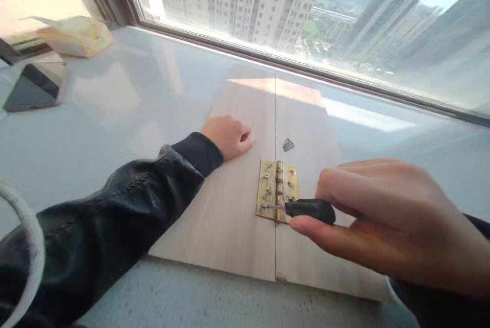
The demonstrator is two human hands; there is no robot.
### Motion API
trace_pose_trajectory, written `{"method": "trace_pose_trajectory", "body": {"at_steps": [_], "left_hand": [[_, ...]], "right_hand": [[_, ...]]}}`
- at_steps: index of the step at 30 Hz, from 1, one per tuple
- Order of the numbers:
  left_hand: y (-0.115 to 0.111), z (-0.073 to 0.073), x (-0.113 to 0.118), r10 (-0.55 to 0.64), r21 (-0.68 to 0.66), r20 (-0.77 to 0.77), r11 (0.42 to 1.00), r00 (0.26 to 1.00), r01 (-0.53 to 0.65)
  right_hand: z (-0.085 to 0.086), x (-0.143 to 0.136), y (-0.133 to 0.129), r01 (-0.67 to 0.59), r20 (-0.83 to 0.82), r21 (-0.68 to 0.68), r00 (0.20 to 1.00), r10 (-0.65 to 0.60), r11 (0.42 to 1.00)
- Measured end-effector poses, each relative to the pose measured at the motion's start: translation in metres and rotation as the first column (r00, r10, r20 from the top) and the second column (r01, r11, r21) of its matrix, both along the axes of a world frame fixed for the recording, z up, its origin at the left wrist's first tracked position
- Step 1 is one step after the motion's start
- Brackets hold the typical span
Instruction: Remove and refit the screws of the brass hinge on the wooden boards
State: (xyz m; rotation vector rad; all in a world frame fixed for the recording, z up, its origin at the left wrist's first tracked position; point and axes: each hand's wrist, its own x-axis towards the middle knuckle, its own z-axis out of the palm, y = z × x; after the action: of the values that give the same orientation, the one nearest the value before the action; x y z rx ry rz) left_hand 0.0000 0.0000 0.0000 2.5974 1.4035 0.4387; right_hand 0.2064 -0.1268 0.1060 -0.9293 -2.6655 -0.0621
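Note:
Two pale wooden boards lie side by side, the left board (229, 226) and the right board (325, 256), with a brass hinge (270, 190) across their seam. My right hand (383, 210) is closed around the black handle of a screwdriver (311, 210). The screwdriver's tip meets a screw (265, 207) at the hinge's lower left corner. Other screws sit in the left leaf. My left hand (229, 138) rests on the left board, fingers curled in, and whether anything is inside them is hidden. A small pile of screws (288, 144) lies on the right board above the hinge.
The boards lie on a glossy light sill (107, 144) below a window frame (245, 54). At the far left are a dark flat device (34, 88) and a yellowish packet (76, 37). A white cord (32, 251) loops at the left edge.

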Motion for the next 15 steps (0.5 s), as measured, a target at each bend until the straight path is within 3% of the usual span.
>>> {"method": "trace_pose_trajectory", "body": {"at_steps": [5,8,13,15], "left_hand": [[0.002,0.002,0.001,0.004,0.003,-0.024,1.000,1.000,-0.004],[0.001,0.003,0.000,0.002,-0.002,-0.019,1.000,1.000,-0.002],[0.000,0.003,-0.001,0.004,-0.002,-0.014,1.000,1.000,-0.004],[0.001,0.002,0.000,0.006,-0.001,-0.011,1.000,1.000,-0.006]], "right_hand": [[-0.012,-0.004,-0.006,0.083,-0.036,0.022,0.996,-0.082,0.996],[-0.010,0.001,-0.005,0.070,-0.029,0.025,0.997,-0.069,0.997],[0.003,0.012,-0.009,-0.052,-0.025,-0.241,0.999,0.048,0.969],[0.006,0.015,-0.012,-0.045,-0.023,-0.295,0.999,0.040,0.955]]}}
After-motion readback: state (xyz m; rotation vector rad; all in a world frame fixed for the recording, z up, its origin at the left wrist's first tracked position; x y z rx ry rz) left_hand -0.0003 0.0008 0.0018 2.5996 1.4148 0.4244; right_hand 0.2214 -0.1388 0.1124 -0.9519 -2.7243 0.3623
